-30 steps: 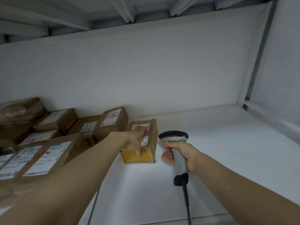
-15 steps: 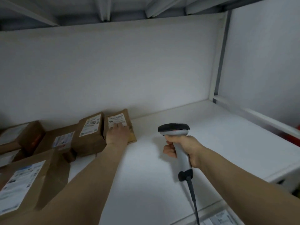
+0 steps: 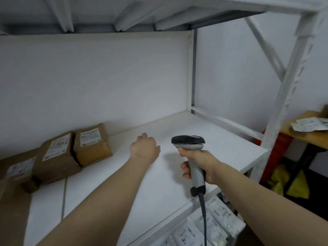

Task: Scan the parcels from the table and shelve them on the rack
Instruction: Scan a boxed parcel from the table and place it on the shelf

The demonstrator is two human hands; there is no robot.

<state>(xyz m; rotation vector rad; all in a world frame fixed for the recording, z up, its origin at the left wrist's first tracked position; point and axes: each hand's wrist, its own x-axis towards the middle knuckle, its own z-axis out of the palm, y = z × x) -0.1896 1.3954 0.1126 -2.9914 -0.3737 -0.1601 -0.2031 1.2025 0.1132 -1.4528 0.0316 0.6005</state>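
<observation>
A small brown parcel (image 3: pixel 92 145) with a white label lies on the white rack shelf (image 3: pixel 177 171) against the back wall, last in a row of brown parcels (image 3: pixel 55 157). My left hand (image 3: pixel 144 150) hovers over the bare shelf to the right of that parcel, holding nothing, fingers loosely bent. My right hand (image 3: pixel 198 164) grips the handle of a grey and black barcode scanner (image 3: pixel 190 142), whose cable hangs down past the shelf's front edge.
The rack's upright post (image 3: pixel 287 86) and a diagonal brace stand at the right. Beyond it is a wooden table (image 3: pixel 305 135) with white parcels. White bagged parcels (image 3: pixel 209 224) lie on the shelf below. The shelf above hangs close overhead.
My left hand let go of the small brown parcel, which now lies against the wall, and drew back to the right. The view swung right; the scanner stayed in my right hand.
</observation>
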